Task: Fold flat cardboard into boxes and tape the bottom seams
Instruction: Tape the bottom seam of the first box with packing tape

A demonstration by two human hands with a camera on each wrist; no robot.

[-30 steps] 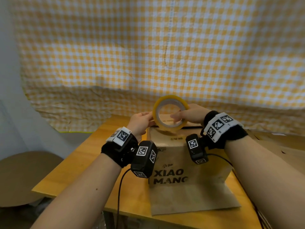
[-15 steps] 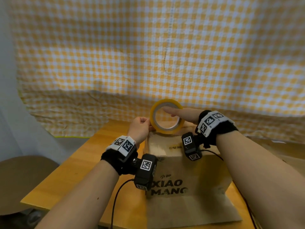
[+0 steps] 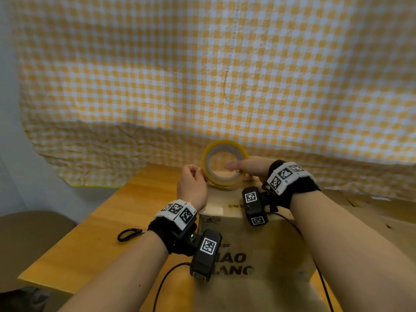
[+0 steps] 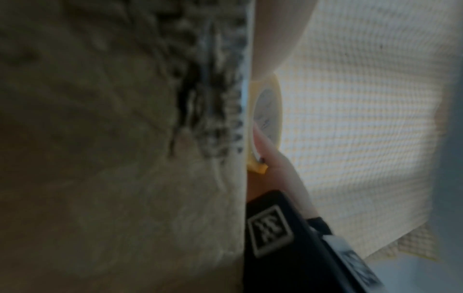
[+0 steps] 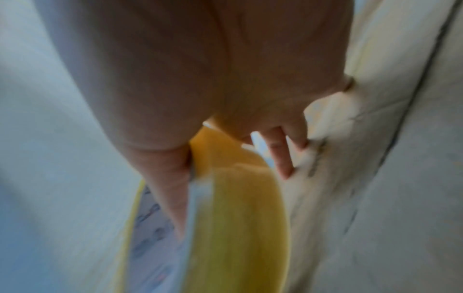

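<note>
From my remote seat, my right hand (image 3: pixel 248 168) has its grip on the yellow ring-shaped roll of packing tape (image 3: pixel 225 165), thumb through the core, fingers round the outer rim, holding it upright on the top far edge of the brown printed cardboard box (image 3: pixel 258 248). Just left of that grip, my left hand (image 3: pixel 191 185) has curled fingers at the roll's rim, probably pinching the loose tape end, though blur keeps me from being sure. Black-handled scissors (image 3: pixel 129 234) lie well left on the wooden tabletop (image 3: pixel 101 233). My worry: if the end slips, it could snap back onto the roll, or the strip could land crooked off the seam.
</note>
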